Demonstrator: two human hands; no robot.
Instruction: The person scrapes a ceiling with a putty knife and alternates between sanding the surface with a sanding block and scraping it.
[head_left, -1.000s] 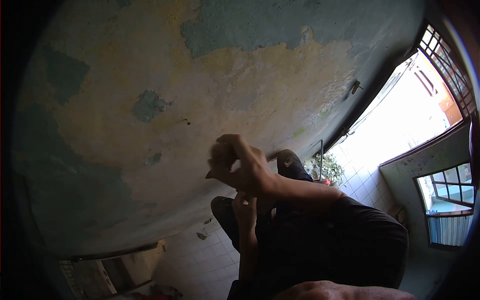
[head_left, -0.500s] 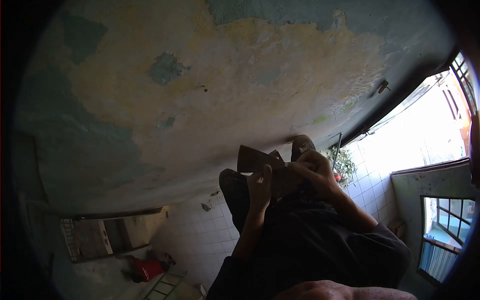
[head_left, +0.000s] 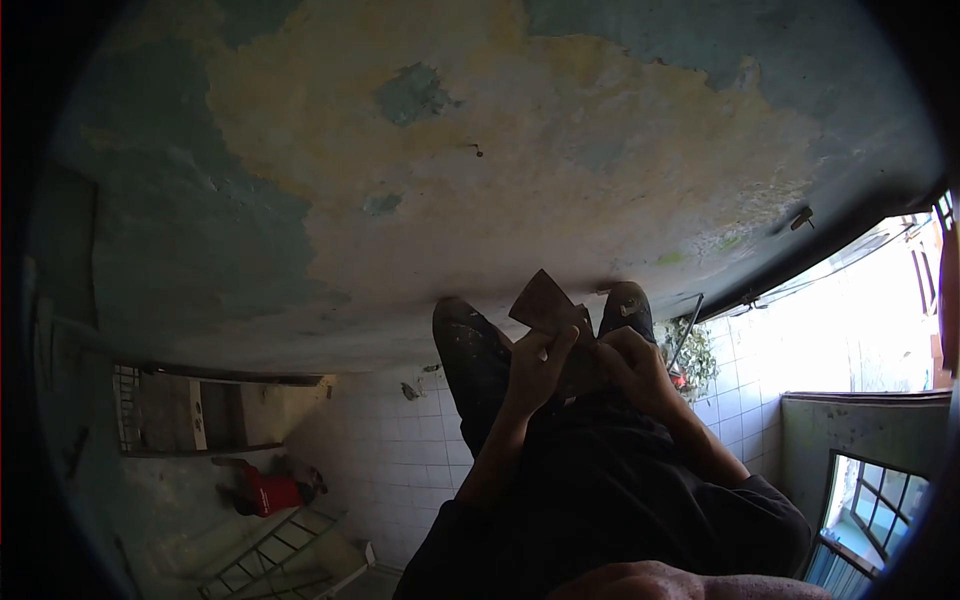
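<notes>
A stiff brown sheet (head_left: pixel 546 302), which looks like sandpaper, is held in front of my lap, with one corner pointing up towards the wall. My left hand (head_left: pixel 540 368) grips its lower part, thumb raised along the face. On the other side, the curled fingers of my right hand (head_left: pixel 636 372) close on its right edge, where a narrow upright flap shows. The fingertips of both hands are partly hidden in shadow. My knees, in dark trousers (head_left: pixel 470 345), are on either side of the sheet.
The wall (head_left: pixel 400 180) ahead has peeling paint and a small hook (head_left: pixel 477 152). White tiles (head_left: pixel 400 450) cover the floor. A person in a red shirt (head_left: pixel 272 492) is at the lower left, near a ladder (head_left: pixel 265 555). Leafy plants (head_left: pixel 695 355) are beyond my right knee.
The sheet has turned from lying nearly level to slanting with a corner up. My right hand has come lower beside it. The whole view has shifted and tilted slightly.
</notes>
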